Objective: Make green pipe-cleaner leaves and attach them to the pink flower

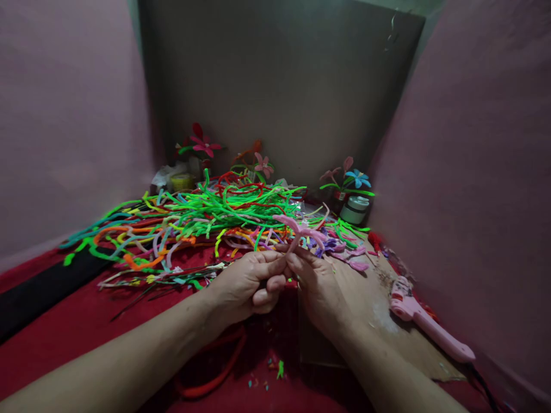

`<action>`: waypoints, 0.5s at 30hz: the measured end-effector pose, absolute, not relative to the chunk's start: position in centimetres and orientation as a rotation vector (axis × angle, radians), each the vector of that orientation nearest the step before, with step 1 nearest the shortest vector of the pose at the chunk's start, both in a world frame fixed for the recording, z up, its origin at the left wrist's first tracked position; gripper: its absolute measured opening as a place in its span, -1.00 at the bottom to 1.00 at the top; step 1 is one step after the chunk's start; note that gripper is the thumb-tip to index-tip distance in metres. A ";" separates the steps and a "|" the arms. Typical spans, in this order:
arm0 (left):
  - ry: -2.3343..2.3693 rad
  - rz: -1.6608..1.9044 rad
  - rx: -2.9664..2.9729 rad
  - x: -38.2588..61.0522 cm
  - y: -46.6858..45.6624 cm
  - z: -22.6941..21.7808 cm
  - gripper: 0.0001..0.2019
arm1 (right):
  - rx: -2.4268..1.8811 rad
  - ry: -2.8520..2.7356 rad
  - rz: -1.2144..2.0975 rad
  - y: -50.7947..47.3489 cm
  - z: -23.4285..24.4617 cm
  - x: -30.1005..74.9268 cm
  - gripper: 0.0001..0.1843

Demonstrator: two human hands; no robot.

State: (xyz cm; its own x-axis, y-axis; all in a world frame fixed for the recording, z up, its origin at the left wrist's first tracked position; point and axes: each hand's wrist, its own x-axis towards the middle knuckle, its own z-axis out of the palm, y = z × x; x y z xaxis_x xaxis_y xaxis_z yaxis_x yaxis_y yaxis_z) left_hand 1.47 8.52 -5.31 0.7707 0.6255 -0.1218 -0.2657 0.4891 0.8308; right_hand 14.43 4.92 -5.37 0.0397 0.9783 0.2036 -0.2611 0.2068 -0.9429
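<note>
Head view, and from where I'm standing both hands are meeting over the near edge of the mess. The left hand (256, 281) is pinching with thumb and forefinger, its other fingers curling into the palm; the right hand (318, 284) is closing its fingertips on the same spot. Between them they're gripping a fuzzy pink piece (298, 229) by its stem, its petals spreading just above the fingers.

Right behind it, a big heap of green stems (241, 203) is crowding the space, with orange strips (142, 261) and other colours spilling out leftward. Purple pieces (327, 245) and loose pink petals (355, 263) are lying just beyond the right hand, around the far end of a cardboard sheet (361, 287). That forearm is crossing the board and hiding part of it. Farther right, a pink glue gun (430, 330) is resting on the board, its dark cord trailing off the near corner.

At the back, a lidded jar (354, 210) is standing below a blue flower (358, 178), while a deep pink flower (206, 145) is rising above a yellow roll (181, 182). Down on the red cloth (64, 355), a green scrap (280, 369) is lying between the forearms, and a red loop (210, 391) is curving beside the left one.
</note>
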 end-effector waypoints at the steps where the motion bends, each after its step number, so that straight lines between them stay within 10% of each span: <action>1: 0.421 0.555 0.889 1.4 8.5 -5.3 -0.82 | -0.868 -1.084 1.173 4.9 -5.3 14.4 -0.82; 15: 0.168 0.498 0.883 1.1 8.7 -6.3 -0.81 | -0.695 -0.940 1.333 4.9 -5.5 14.4 -0.93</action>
